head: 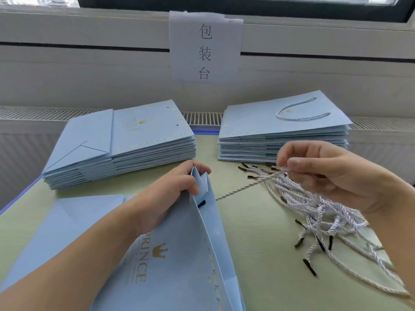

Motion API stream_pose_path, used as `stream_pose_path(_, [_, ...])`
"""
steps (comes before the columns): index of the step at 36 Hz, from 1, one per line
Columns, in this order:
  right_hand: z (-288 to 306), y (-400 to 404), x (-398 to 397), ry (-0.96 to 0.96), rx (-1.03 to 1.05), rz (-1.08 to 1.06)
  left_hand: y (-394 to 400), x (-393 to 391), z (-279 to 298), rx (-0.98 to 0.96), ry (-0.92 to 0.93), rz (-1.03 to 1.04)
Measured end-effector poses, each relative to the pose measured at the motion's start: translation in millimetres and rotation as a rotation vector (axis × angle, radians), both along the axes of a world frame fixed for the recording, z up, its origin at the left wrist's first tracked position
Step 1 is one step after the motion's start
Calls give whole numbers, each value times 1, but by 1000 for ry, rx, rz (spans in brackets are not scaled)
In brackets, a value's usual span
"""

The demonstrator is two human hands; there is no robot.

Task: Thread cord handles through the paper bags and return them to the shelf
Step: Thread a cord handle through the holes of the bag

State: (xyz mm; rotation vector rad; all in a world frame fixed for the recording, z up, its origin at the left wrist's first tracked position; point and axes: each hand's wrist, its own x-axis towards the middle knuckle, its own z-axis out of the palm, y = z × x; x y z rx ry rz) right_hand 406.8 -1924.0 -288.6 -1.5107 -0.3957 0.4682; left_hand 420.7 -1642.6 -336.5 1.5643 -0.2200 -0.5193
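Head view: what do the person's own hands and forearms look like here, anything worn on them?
Both are bare. The left hand and its forearm show no sleeve, glove, watch or ring from the lower left edge up to the fingers. The right hand and its forearm are likewise uncovered, with no jewellery or markings visible. Fingernails look short and unpainted.

My green-topped table (258, 232) fills the lower frame. Behind it a vent grille (203, 118) runs across, a white wall (89, 75) carries a paper sign (205, 47), and a dark-framed window (224, 2) tops it.
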Motion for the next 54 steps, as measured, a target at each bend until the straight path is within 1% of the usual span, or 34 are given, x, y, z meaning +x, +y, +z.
stream_pose_path(3, [-2,-6,4,-11,135,-24,0,0,0,10,-9,-3])
stream_pose_path(5, [-4,-12,7,-9,270,-19,0,0,0,8,-7,0])
stream_pose_path(6, [-4,-17,10,5,364,-2,-1,0,-1,12,-4,1])
stream_pose_path(8, [-4,-26,15,104,623,142,-1,0,-1,23,-2,4])
stream_pose_path(9, [-2,-30,15,152,723,125,-1,-1,-1,26,-3,5])
stream_pose_path(11, [1,-43,13,161,765,-89,-1,-1,0,23,-5,12])
stream_pose_path(12, [3,-48,13,144,772,-143,-1,-1,1,20,-5,14])
stream_pose_path(15, [5,-61,15,120,860,-171,0,0,1,28,-3,15])
stream_pose_path(16, [5,-62,17,96,895,-185,0,0,1,31,-7,15])
stream_pose_path(17, [3,-60,19,28,892,-215,0,0,2,29,-8,18])
stream_pose_path(18, [3,-58,19,-59,820,-304,-1,0,2,23,-7,22])
stream_pose_path(19, [6,-56,18,-161,693,-427,-1,0,2,17,-7,29])
stream_pose_path(20, [10,-53,16,-256,569,-504,-1,0,2,16,-10,40])
stream_pose_path(21, [12,-49,14,-328,482,-537,0,1,2,16,-13,55])
stream_pose_path(23, [14,-40,10,-424,376,-543,2,4,2,6,-14,94])
stream_pose_path(25, [15,-23,2,-454,308,-432,4,7,2,-18,-7,131])
stream_pose_path(27, [12,6,-8,-388,208,-240,6,8,3,-50,2,152])
stream_pose_path(28, [9,24,-14,-349,120,-161,6,8,4,-64,3,156])
stream_pose_path(30, [-3,57,-25,-331,-164,-68,8,8,5,-84,2,156])
stream_pose_path(32, [-19,76,-33,-365,-459,-13,10,9,5,-115,8,141])
stream_pose_path(34, [-28,82,-40,-416,-628,-1,12,9,7,-147,26,117])
stream_pose_path(36, [-35,85,-47,-407,-657,36,14,9,7,-162,38,106])
stream_pose_path(38, [-37,91,-55,-357,-607,83,14,9,7,-165,39,105])
stream_pose_path(41, [-39,99,-61,-276,-509,69,14,9,6,-173,41,107])
stream_pose_path(44, [-43,102,-62,-291,-494,54,14,10,6,-200,50,101])
stream_pose_path(47, [-45,101,-64,-324,-528,56,13,10,7,-211,54,100])
stream_pose_path(51, [-42,100,-66,-272,-512,58,14,9,8,-214,63,102])
stream_pose_path(54, [-43,101,-68,-270,-485,57,14,9,8,-205,61,99])
